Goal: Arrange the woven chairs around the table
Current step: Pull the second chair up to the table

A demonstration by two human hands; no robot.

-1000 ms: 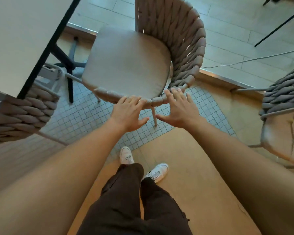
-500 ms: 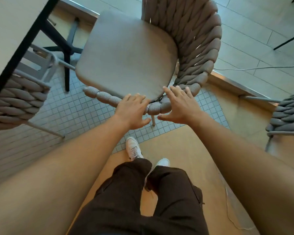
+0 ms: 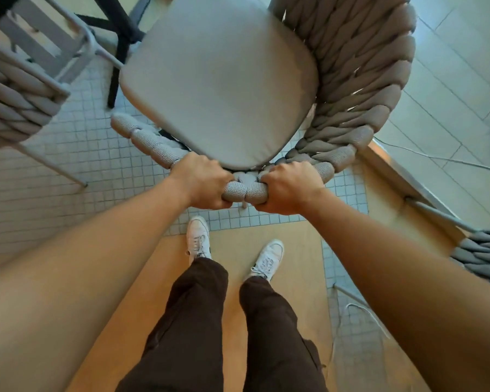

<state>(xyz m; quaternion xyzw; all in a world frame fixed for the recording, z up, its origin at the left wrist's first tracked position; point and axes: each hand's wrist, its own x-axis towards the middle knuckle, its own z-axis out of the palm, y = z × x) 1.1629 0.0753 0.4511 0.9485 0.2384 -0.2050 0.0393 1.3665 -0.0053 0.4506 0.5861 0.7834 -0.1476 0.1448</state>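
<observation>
The beige woven-rope chair with a grey seat cushion stands directly ahead of the person on the small-tiled floor, its seat facing the black table leg. Left hand and right hand grip the chair's knitted rim side by side, presumably for even control when pushing it toward the table. Both sets of fingers are curled tightly around the rope, fingertips hidden beneath.

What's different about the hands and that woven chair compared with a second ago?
Both hands have closed onto the rope-woven rim of the beige cushioned chair: the left hand and right hand went from open, resting fingers to a full grip. The view has moved nearer. The neighbouring woven chair on the left stays put.
</observation>
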